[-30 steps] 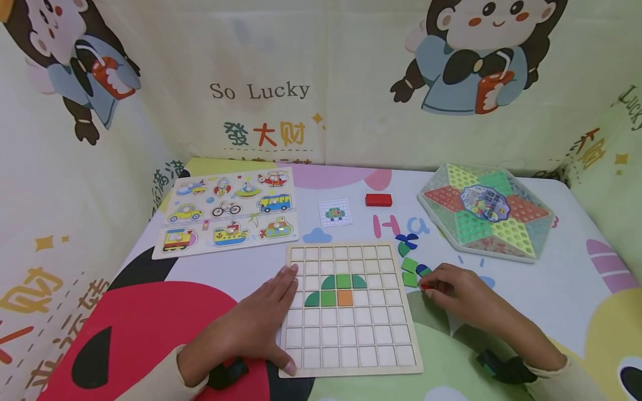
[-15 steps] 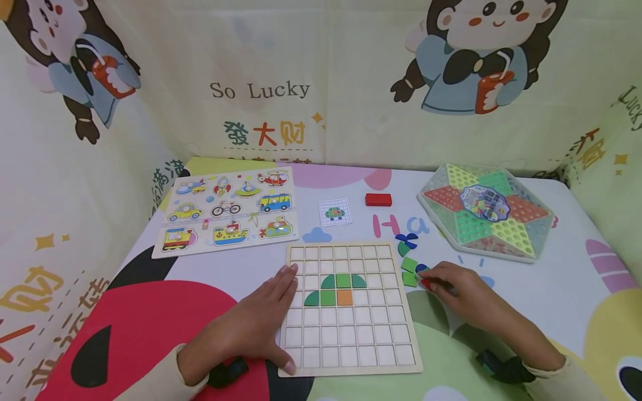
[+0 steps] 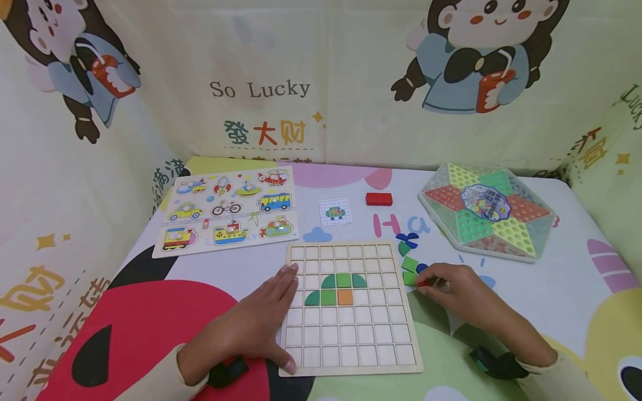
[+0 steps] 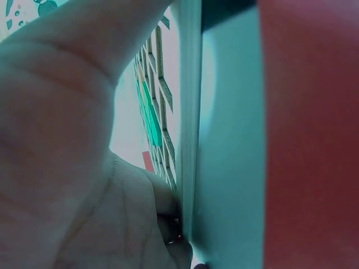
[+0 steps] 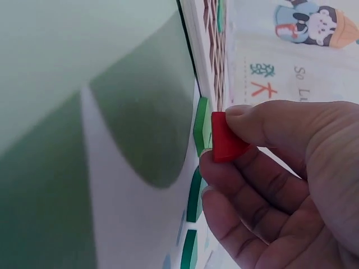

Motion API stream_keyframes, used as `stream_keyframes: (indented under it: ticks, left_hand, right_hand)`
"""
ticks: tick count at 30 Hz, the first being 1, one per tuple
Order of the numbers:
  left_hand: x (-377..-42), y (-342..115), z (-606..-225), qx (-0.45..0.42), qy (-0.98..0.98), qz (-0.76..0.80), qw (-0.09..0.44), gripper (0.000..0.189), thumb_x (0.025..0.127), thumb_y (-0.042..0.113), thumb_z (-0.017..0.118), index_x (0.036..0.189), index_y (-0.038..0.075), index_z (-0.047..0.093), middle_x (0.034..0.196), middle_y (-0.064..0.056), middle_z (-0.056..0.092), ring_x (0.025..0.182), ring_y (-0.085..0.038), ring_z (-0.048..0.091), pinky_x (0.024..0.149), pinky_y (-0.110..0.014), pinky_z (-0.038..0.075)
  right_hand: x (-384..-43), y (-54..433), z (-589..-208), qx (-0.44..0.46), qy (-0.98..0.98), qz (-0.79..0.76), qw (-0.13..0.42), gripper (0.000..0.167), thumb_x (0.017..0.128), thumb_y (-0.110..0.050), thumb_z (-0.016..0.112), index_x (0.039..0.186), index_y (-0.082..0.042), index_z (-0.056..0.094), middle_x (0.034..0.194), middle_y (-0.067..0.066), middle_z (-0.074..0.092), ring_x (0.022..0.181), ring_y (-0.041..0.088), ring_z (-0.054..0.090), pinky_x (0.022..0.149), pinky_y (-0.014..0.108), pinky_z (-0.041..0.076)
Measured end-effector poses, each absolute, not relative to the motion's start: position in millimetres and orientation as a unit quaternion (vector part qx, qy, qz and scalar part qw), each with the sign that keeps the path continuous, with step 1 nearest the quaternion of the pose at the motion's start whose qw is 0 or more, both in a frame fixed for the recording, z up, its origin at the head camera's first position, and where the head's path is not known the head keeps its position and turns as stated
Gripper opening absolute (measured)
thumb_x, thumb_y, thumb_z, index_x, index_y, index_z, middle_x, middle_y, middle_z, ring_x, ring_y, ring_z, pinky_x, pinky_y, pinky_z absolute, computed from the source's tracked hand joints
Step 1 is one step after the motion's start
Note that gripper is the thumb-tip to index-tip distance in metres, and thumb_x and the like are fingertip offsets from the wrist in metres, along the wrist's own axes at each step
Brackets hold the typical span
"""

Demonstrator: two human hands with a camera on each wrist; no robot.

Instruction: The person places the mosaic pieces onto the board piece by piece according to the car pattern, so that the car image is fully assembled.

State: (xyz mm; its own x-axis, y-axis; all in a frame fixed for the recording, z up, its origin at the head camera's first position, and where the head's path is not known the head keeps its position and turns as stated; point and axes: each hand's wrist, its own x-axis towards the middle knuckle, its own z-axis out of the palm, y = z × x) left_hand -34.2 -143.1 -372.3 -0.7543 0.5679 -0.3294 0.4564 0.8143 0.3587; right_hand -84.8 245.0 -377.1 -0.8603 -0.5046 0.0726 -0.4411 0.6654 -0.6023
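Note:
My left hand (image 3: 258, 317) lies along the left edge of a wooden grid board (image 3: 349, 336), fingers extended over the upper side and thumb at the lower left corner. On the board sit an orange square (image 3: 345, 297) and several green squares and quarter-circles, forming two rows. To the board's right, my right hand (image 3: 461, 289) pinches a small red quarter-circle tile (image 5: 227, 137) between thumb and fingertips. Close by lie green square tiles (image 3: 410, 264), a dark blue tile (image 3: 422, 268), a green quarter-circle (image 3: 404, 249) and more blue tiles (image 3: 407, 238).
Behind the board lies a card (image 3: 335, 212) printed with a turtle-like pattern, beside a red block (image 3: 379, 199). A vehicle peg puzzle (image 3: 205, 224) occupies the back left. At the back right is a hexagonal Chinese checkers box (image 3: 506, 245). A printed curtain surrounds the table.
My right fingertips have shifted slightly left, with the red tile turning in their pinch. The left hand and the board stay where they were.

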Motion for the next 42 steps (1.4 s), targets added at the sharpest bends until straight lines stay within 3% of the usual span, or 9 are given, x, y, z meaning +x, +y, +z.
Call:
stream_keyframes:
  ticks: [18,28,36,42]
  left_hand:
    - [-37.2,-144.3,-371.3,0.280,0.926,0.129,0.218,0.133,0.056,0.073,0.077,0.154,0.003,0.020,0.162,-0.011,0.003,0.147,-0.029,-0.001,0.114,-0.050,0.020]
    - [-38.2,-144.2,-371.9,0.273,0.928,0.130,0.217,0.133,0.056,0.071,0.079,0.154,0.004,0.020,0.162,-0.010,0.004,0.147,-0.029,0.000,0.113,-0.051,0.022]
    - [-38.9,-144.5,-372.9,0.276,0.927,0.133,0.216,0.133,0.056,0.072,0.078,0.155,0.004,0.020,0.162,-0.010,0.004,0.147,-0.029,0.000,0.113,-0.050,0.022]
    - [-36.4,-144.5,-373.5,0.273,0.925,0.140,0.226,0.132,0.056,0.072,0.077,0.155,0.005,0.020,0.162,-0.010,0.004,0.147,-0.030,0.001,0.112,-0.052,0.023]
  right_hand:
    - [-95.1,199.4,-373.4,-0.325,0.871,-0.367,0.039,0.020,0.083,0.000,0.076,0.100,-0.011,0.073,0.092,-0.011,0.065,0.080,0.004,0.061,0.070,0.026,0.054]
    - [-95.9,180.8,-373.7,-0.360,0.844,-0.390,0.077,0.017,0.087,0.000,0.071,0.101,-0.009,0.073,0.094,-0.008,0.066,0.080,0.005,0.060,0.068,0.024,0.052]
    - [-95.0,168.5,-375.0,-0.362,0.841,-0.389,0.102,0.019,0.089,0.001,0.069,0.104,-0.009,0.073,0.095,-0.009,0.066,0.086,0.007,0.060,0.074,0.025,0.054]
    - [-92.7,162.0,-380.5,-0.378,0.838,-0.384,0.090,0.017,0.089,0.001,0.069,0.101,-0.009,0.074,0.091,-0.007,0.065,0.083,0.007,0.058,0.070,0.024,0.053]
